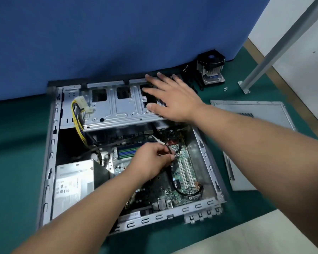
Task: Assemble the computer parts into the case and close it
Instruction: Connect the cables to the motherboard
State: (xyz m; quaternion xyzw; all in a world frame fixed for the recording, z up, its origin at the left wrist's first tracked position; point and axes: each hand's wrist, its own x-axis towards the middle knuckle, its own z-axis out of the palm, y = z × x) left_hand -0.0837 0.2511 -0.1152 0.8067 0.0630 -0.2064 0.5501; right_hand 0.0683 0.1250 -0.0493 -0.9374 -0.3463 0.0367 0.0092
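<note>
Grey sheet steel frames the open desktop computer case [50,154], which lies on its side on the green mat [17,162] with its inside facing up. Nearest the camera, inside the case, one silver boxed power supply [73,182] sits in the lower left corner and one green motherboard [182,173] covers the floor, carrying two long white expansion slots [186,173] and a bank of blue and green memory slots [128,150]; both parts look already fitted. Over the board, the left hand [151,160] pinches a thin black cable with a small white plug [161,142] between curled fingertips, so the step in hand appears to be wiring a connector. Further back, the right hand [174,97] lies spread and flat, its straight fingers pressing the right end of the one grey metal drive cage [116,109], which looks raised at an angle above the board. One bundle of yellow and black power wires [77,123] loops up at the cage's left end. Outside the case, to the right, one grey side panel [250,136] lies flat on the mat, so closing is not yet done. Farthest off, by the blue partition [117,33], one black fan with its finned heatsink [210,67] waits uninstalled, with a few tiny screws [226,88] nearby, too small to count.
</note>
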